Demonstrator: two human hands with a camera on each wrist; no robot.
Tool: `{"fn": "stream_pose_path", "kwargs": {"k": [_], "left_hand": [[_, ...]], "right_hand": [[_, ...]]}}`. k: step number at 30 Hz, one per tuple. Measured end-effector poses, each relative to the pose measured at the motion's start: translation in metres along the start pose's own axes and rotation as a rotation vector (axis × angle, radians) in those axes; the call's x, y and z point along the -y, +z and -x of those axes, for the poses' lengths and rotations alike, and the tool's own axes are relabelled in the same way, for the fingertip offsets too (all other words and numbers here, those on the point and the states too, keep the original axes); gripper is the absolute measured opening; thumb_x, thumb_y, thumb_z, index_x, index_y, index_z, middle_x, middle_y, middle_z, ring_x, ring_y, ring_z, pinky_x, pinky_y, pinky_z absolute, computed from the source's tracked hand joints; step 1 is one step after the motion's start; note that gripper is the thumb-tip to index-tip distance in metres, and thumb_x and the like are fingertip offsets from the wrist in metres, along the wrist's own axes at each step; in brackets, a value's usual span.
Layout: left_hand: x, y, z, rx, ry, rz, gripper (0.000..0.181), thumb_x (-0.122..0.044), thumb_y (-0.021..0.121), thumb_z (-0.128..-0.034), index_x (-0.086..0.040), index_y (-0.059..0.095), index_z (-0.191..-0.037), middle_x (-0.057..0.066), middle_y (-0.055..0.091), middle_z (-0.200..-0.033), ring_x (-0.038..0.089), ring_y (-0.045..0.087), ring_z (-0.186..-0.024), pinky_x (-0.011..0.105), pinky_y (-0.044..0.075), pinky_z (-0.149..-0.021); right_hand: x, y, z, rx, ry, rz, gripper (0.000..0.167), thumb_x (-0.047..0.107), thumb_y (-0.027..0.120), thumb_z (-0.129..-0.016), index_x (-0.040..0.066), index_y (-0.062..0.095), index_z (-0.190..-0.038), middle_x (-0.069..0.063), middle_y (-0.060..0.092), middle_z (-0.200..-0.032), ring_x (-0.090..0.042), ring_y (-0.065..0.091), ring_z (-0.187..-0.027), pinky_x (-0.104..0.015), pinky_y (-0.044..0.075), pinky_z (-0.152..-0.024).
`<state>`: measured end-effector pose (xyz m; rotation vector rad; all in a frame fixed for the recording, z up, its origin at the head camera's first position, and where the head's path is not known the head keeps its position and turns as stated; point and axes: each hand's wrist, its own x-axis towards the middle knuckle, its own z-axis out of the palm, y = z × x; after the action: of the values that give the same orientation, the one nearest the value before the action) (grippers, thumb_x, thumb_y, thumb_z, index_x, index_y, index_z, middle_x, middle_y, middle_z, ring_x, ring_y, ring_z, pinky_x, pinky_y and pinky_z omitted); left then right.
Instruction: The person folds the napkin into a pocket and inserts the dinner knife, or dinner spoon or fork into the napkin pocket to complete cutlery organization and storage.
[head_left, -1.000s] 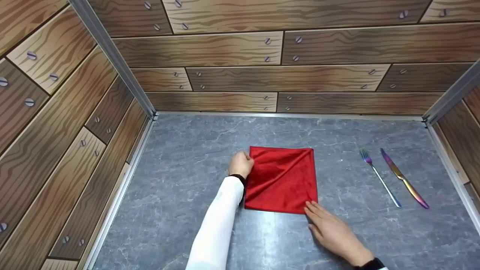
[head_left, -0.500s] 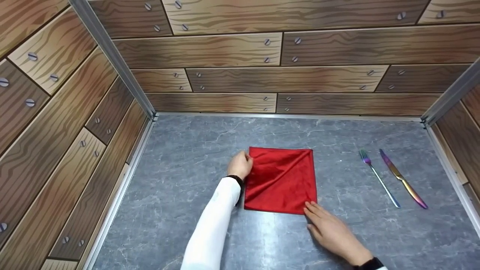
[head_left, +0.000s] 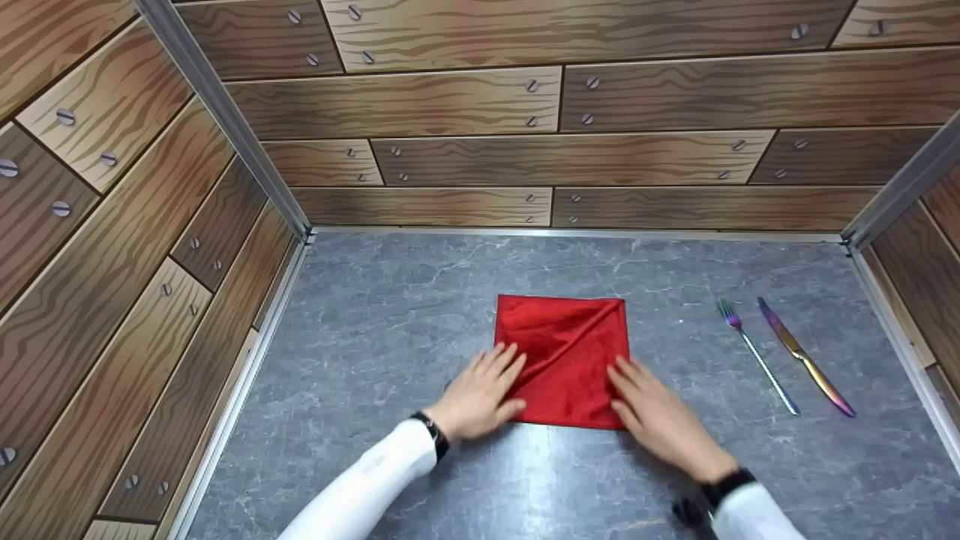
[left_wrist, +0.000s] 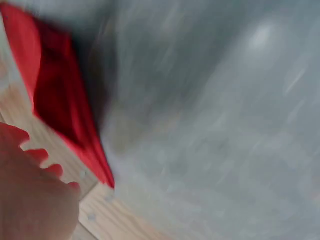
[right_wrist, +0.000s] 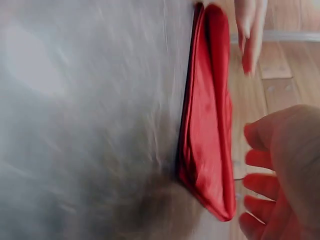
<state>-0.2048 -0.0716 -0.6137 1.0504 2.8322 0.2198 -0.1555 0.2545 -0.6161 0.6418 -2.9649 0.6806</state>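
A red satiny cloth napkin (head_left: 570,352), folded to a square with a diagonal flap edge across its top, lies on the grey marbled table. Over its left edge, my left hand (head_left: 480,394) has its fingers spread and straight. My right hand (head_left: 664,412) is at the right edge, fingers extended and blurred by motion. Whether either hand touches the cloth I cannot tell. In the left wrist view the napkin (left_wrist: 55,80) stands beyond the left hand (left_wrist: 35,195). The right wrist view shows layered edges of the napkin (right_wrist: 207,120) beside the right hand (right_wrist: 285,175).
On the right lie an iridescent fork (head_left: 757,360) and an iridescent knife (head_left: 806,358), roughly side by side. Wood-plank-patterned walls (head_left: 465,157) with metal edging enclose the grey table (head_left: 360,315) at the back and sides.
My left hand has let go of the napkin's upper left edge and come nearer, its fingers spreading. My right hand has shifted slightly up along the right edge. The napkin stays in place.
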Motion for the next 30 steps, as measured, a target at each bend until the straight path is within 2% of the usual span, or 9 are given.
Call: {"fn": "stream_pose_path", "kwargs": {"k": [2,5,9,12,18,24,30], "left_hand": [[-0.007,0.008,0.012,0.016,-0.012,-0.02,0.078,-0.054,0.043,-0.106,-0.008,0.019,-0.164,0.014,0.016,-0.17,0.033,0.013,-0.155,0.051,0.017,-0.124],[-0.016,0.018,0.023,0.003,-0.031,-0.026,0.081,-0.056,0.043,-0.1053,-0.004,0.02,-0.163,0.016,0.016,-0.169,0.035,0.013,-0.155,0.051,0.019,-0.124],[-0.026,0.027,0.029,-0.012,-0.061,-0.022,0.083,-0.057,0.041,-0.1052,-0.003,0.018,-0.163,0.017,0.014,-0.169,0.034,0.011,-0.156,0.051,0.017,-0.124],[-0.03,0.031,0.029,-0.016,-0.076,-0.029,0.083,-0.058,0.04,-0.1055,-0.002,0.017,-0.163,0.016,0.014,-0.17,0.033,0.01,-0.156,0.05,0.017,-0.124],[-0.033,0.036,0.028,-0.02,-0.082,-0.038,0.083,-0.06,0.036,-0.1056,-0.001,0.021,-0.162,0.018,0.017,-0.169,0.034,0.012,-0.156,0.05,0.017,-0.124],[-0.031,0.038,0.029,-0.02,-0.111,-0.045,0.084,-0.063,0.033,-0.105,-0.003,0.022,-0.162,0.018,0.015,-0.169,0.037,0.01,-0.155,0.051,0.017,-0.124],[-0.029,0.039,0.028,-0.012,-0.144,-0.069,0.085,-0.065,0.031,-0.1045,-0.004,0.022,-0.163,0.018,0.016,-0.169,0.034,0.013,-0.155,0.05,0.019,-0.123]], "right_hand": [[-0.007,0.002,-0.017,0.011,0.029,0.003,0.059,0.025,0.061,-0.104,-0.001,0.042,-0.154,-0.022,0.031,-0.163,-0.045,0.025,-0.149,-0.065,0.027,-0.116],[-0.017,0.007,-0.044,0.028,0.062,0.016,0.064,0.03,0.057,-0.106,-0.001,0.035,-0.157,-0.023,0.024,-0.165,-0.046,0.017,-0.152,-0.065,0.021,-0.118],[-0.029,0.014,-0.074,0.022,0.075,0.063,0.068,0.033,0.056,-0.106,-0.002,0.03,-0.159,-0.024,0.021,-0.166,-0.045,0.012,-0.153,-0.063,0.017,-0.12],[-0.034,0.018,-0.089,0.036,0.084,0.104,0.07,0.035,0.054,-0.106,-0.003,0.029,-0.159,-0.025,0.021,-0.166,-0.044,0.012,-0.153,-0.061,0.015,-0.121],[-0.037,0.022,-0.105,0.114,0.116,0.161,0.069,0.04,0.046,-0.108,-0.003,0.029,-0.159,-0.024,0.022,-0.166,-0.043,0.011,-0.154,-0.059,0.011,-0.123],[-0.035,0.021,-0.112,0.132,0.117,0.181,0.068,0.042,0.045,-0.108,-0.002,0.031,-0.158,-0.024,0.023,-0.165,-0.043,0.012,-0.154,-0.059,0.009,-0.123],[-0.034,0.022,-0.117,0.144,0.112,0.19,0.069,0.043,0.045,-0.108,-0.002,0.031,-0.158,-0.025,0.024,-0.165,-0.044,0.013,-0.153,-0.059,0.009,-0.123]]}}
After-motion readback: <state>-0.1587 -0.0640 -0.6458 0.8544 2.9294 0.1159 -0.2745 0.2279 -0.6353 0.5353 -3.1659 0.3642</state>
